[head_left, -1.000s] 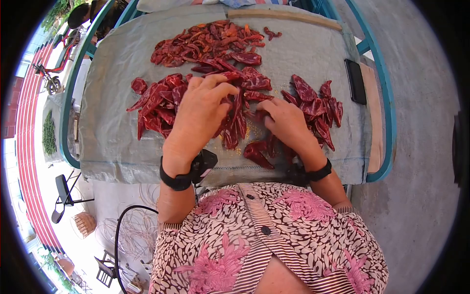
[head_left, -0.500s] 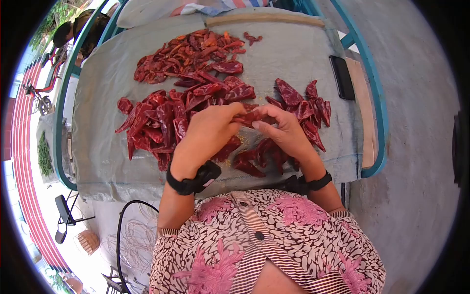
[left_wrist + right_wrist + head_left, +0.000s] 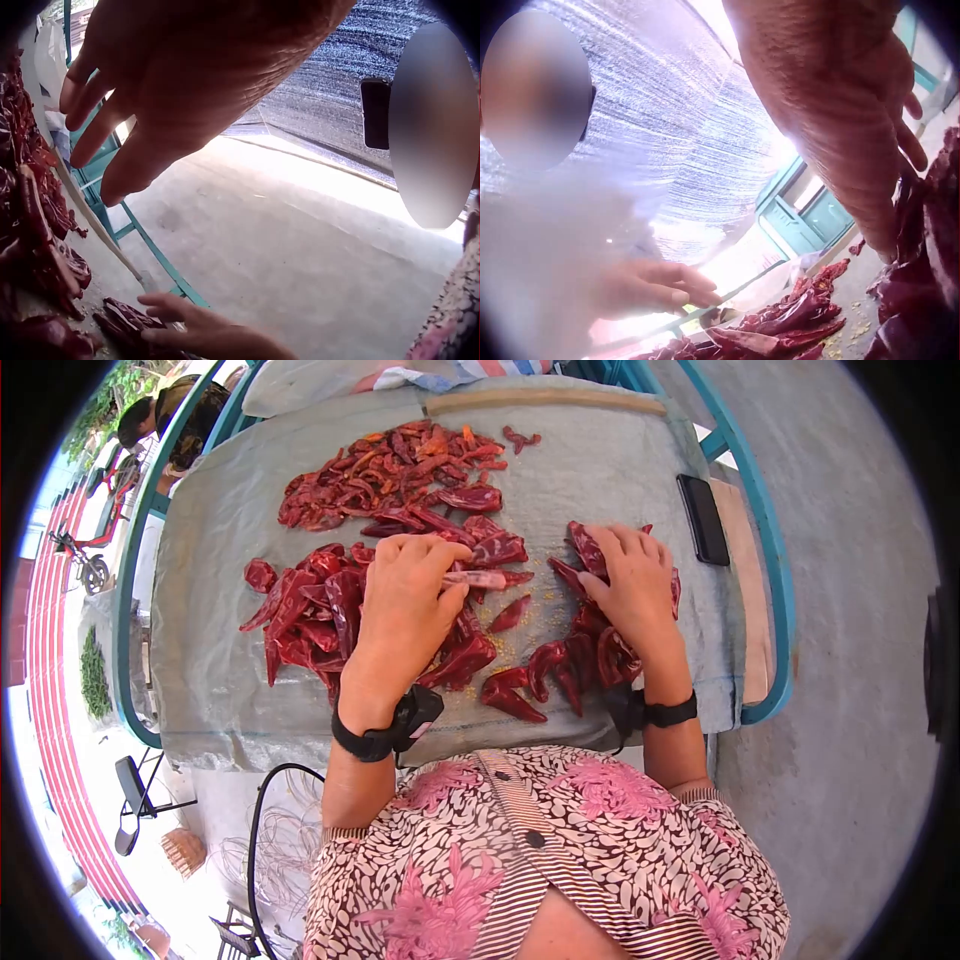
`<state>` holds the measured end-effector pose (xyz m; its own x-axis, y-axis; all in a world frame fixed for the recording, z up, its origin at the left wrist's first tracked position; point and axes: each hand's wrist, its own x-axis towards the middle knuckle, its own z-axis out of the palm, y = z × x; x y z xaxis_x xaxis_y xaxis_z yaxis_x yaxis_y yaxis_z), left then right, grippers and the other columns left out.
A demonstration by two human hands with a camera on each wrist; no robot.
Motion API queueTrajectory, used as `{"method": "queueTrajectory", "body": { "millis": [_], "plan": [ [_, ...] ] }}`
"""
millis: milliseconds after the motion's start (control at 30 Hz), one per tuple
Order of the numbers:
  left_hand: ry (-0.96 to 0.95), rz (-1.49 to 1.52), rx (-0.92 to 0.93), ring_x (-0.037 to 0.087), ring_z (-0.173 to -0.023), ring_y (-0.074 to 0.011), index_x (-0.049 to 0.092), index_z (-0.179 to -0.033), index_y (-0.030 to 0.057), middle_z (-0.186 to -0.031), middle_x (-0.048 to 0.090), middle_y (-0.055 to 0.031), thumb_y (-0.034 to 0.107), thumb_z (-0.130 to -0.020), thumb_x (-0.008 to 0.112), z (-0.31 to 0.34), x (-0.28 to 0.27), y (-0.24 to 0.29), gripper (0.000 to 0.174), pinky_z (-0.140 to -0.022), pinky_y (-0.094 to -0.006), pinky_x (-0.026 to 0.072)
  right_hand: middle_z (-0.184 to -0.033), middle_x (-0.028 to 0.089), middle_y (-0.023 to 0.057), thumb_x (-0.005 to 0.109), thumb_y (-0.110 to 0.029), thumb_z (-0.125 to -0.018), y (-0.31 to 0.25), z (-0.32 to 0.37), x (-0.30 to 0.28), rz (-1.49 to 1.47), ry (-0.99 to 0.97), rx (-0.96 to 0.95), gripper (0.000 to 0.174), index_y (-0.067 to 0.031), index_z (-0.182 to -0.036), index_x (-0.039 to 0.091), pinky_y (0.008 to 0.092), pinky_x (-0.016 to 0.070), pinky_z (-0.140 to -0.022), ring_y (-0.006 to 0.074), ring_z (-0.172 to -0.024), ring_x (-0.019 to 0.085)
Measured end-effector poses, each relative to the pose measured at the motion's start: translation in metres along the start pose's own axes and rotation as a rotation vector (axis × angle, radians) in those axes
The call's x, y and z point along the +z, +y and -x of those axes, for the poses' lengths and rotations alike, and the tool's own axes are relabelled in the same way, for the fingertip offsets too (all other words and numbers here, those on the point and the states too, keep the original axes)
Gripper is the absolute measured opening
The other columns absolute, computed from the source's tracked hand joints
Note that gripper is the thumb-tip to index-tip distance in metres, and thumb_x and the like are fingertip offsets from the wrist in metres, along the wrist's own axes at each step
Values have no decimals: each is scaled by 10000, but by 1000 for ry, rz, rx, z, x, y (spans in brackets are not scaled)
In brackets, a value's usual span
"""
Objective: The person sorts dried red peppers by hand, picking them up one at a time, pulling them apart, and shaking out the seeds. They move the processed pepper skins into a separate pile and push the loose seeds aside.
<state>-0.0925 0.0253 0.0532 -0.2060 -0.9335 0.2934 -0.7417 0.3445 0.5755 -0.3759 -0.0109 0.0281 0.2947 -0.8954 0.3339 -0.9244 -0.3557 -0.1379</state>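
In the head view the left hand (image 3: 405, 605) hovers at the right side of the large dried red pepper heap (image 3: 300, 620), fingers bent and apart; a pale-sided pepper (image 3: 478, 579) lies by its thumb and forefinger. The left wrist view shows the left hand (image 3: 172, 90) with loosely spread fingers, gripping nothing. Over the smaller right heap, the right hand (image 3: 637, 590) reaches with extended fingers, partly covering the peppers. Its thumb is against a dark pepper (image 3: 911, 281) in the right wrist view. A small pepper piece (image 3: 510, 614) lies between the hands.
Shrivelled peppers (image 3: 390, 470) lie at the back of the grey sheet (image 3: 580, 470). A black phone (image 3: 703, 520) is at the right, inside the teal frame (image 3: 775, 600). Several curved peppers (image 3: 512, 693) and scattered yellow seeds lie near the front. Another person (image 3: 190, 420) is at the back left.
The hands, together around a pepper half a second ago, have parted. The left hand moved left and up over the large heap; the right moved right onto the smaller one.
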Motion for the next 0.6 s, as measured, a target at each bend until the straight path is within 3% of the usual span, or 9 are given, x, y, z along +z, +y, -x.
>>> {"method": "queueTrajectory", "body": {
  "millis": [133, 233, 333, 433, 533, 600],
  "plan": [
    [-32, 63, -6, 555, -1171, -323, 692, -1174, 73, -1201, 683, -106, 48, -856, 727, -1, -1, 2, 321, -1015, -411, 455, -1156, 702, 85, 789, -210, -813, 21, 2, 14, 33, -165, 47, 523, -152, -1311, 641, 489, 344, -1092, 299, -1110, 615],
    [-29, 111, -3, 579, -1153, -320, 690, -1160, 69, -1204, 681, -109, 31, -869, 711, -2, 1, 5, 294, -1001, -402, 472, -1125, 714, 74, 774, -203, -824, 26, -1, 12, -124, -100, 98, 525, -146, -1324, 623, 474, 337, -1098, 285, -1114, 624],
    [-41, 186, 36, 602, -1143, -322, 679, -1235, 82, -1218, 680, -115, 22, -879, 701, -4, 9, 9, 362, -992, -401, 489, -1173, 707, 103, 750, -137, -833, 12, -6, -1, -219, 67, 164, 512, -109, -1324, 610, 441, 406, -1078, 285, -1129, 645],
    [38, 267, 69, 614, -1141, -336, 647, -1334, 103, -1228, 678, -115, 19, -860, 712, -6, 20, 28, 485, -998, -411, 496, -1229, 689, 127, 746, -71, -832, -8, -3, -19, -727, -205, 146, 543, -78, -1351, 587, 390, 486, -1023, 286, -1144, 662],
    [-54, 172, 134, 613, -1168, -344, 617, -1402, 126, -1248, 679, -119, 33, -843, 730, -2, 26, 34, 578, -986, -418, 506, -1259, 669, 139, 747, -28, -832, -38, 4, -29, -928, -299, -89, 578, -60, -1380, 565, 357, 529, -971, 284, -1144, 672],
    [-188, 53, 54, 642, -1109, -350, 615, -1378, 124, -1231, 682, -135, 87, -825, 766, 2, 20, 34, 574, -907, -429, 537, -1263, 662, 130, 761, -45, -836, -40, 9, -33, -976, -392, -24, 603, -77, -1402, 557, 361, 530, -962, 271, -1130, 675]
  ]
}}
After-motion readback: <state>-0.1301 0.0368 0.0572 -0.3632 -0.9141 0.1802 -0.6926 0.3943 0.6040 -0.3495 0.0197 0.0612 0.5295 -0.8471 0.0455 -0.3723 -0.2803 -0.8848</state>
